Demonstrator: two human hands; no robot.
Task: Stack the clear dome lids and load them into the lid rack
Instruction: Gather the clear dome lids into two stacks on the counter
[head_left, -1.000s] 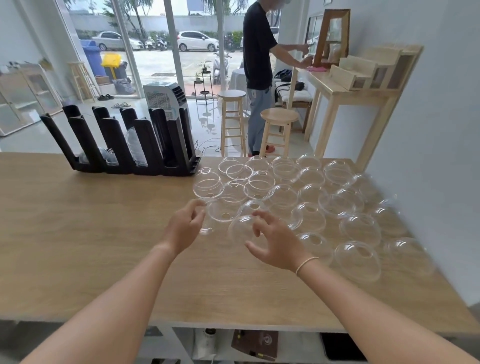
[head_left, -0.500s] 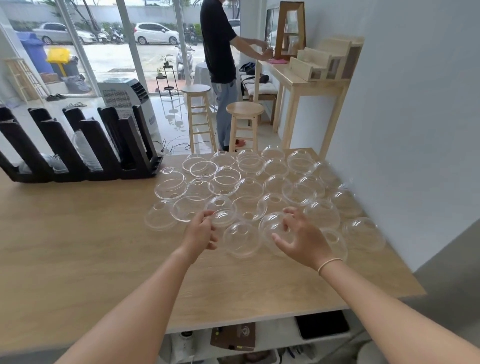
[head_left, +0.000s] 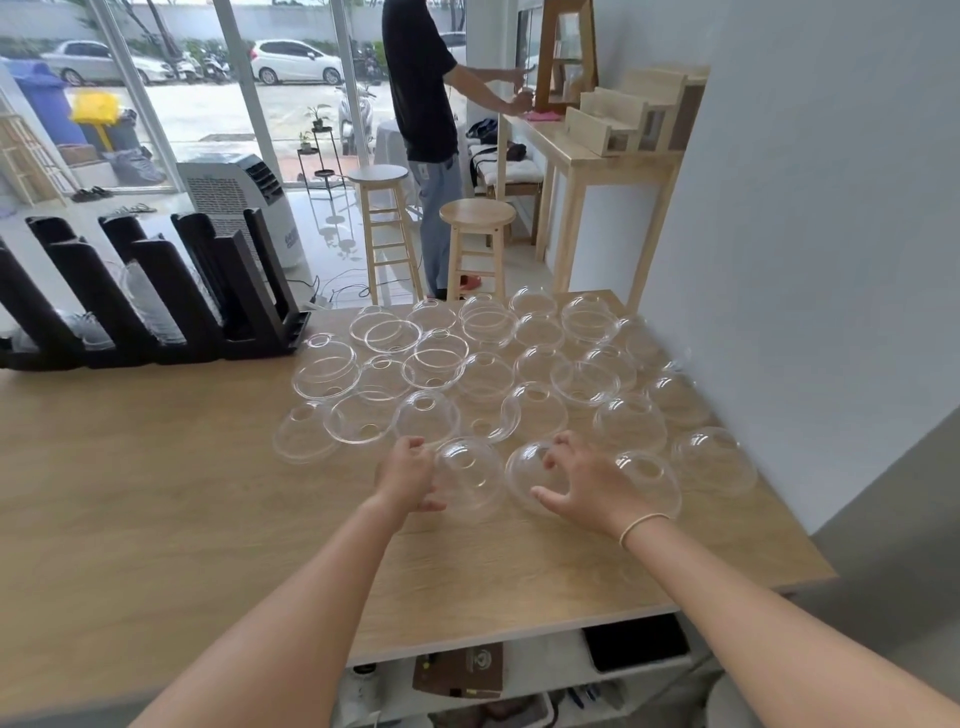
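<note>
On the table (head_left: 156, 493), left hand (head_left: 405, 475) fingers gripping dome lid (head_left: 470, 475) hole-up, right hand (head_left: 582, 483) fingers open

Many clear plastic dome lids (head_left: 584, 382) sit on the light wooden surface (head_left: 156, 467). The left hand (head_left: 405, 475) touches one lid (head_left: 470, 475). The right hand (head_left: 582, 486) curls around another (head_left: 522, 467). A black lid rack (head_left: 156, 296) stands far left.

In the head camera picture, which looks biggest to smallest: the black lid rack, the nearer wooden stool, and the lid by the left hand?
1. Black lid rack, the widest by far.
2. Nearer wooden stool. It stands farther away, so it is really bigger than it looks.
3. Lid by the left hand, smallest even though closest.
</note>
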